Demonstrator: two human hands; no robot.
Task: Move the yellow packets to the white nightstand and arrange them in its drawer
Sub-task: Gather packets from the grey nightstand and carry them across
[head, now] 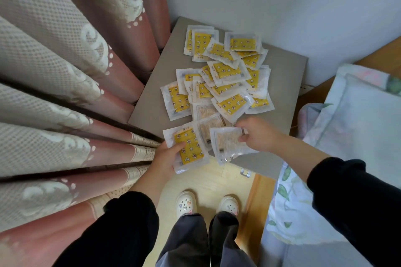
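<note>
Hemmed in on the left by heavy pleated pink-and-beige curtains (65, 71) with pale lace trim, the folds reaching the left edge of a grey square-topped stand (286, 75) set in a corner against a pale wall. Close on the right, a bed with floral blue-and-white bedding (358, 125) and a wooden bed frame (386, 53) behind it. Underfoot, pale wood floor (208, 182) and white clog shoes (186, 203) with charms. A small clear object (245, 173) on the floor below the stand's near edge, too small to identify.

Spread over the stand's top: many flat yellow star-and-moon-printed packets (226, 70) in clear plastic wrappers, overlapping in a loose heap from the far edge to the near one, a few near the front turned pale side up.

Left hand (165, 158), black-sleeved, at the stand's near left corner, gripping one yellow packet (191, 149), thumb laid across its printed face, fingers hidden beneath.

Right hand (258, 134) over the near edge, fingers bent, pinching the right edge of a pale-side-up packet (227, 143), this one overlapping its neighbours.
</note>
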